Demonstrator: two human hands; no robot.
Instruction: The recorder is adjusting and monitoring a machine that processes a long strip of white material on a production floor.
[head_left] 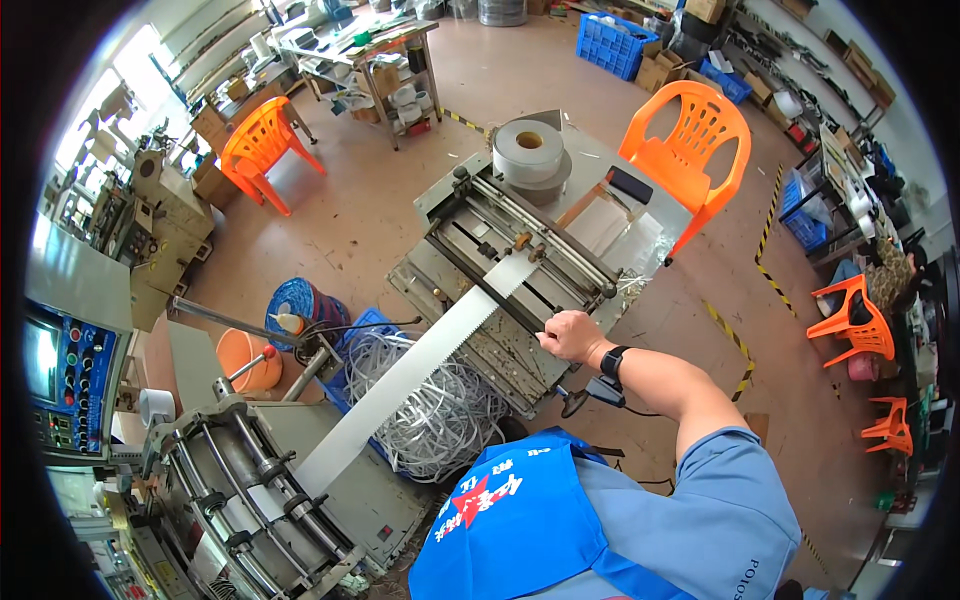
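My right hand point(574, 337) is closed at the near end of a strip-feeding machine point(520, 235), beside its dark crossbar. What the fingers hold, if anything, is hidden. A dark watch point(614, 362) sits on that wrist. Long and pale, a strip point(405, 385) with a toothed edge runs from this machine down to the roller machine point(250, 500) at the lower left. Rolls of grey strip point(528, 160) stand stacked behind the feeding machine. My left hand does not show.
Under the strip, a blue crate point(352, 365) holds tangled waste strips point(425, 410). An orange bucket point(252, 358) stands left of it, near a control panel point(75, 370). Orange chairs point(690, 140) stand around. Another person point(880, 280) sits at far right.
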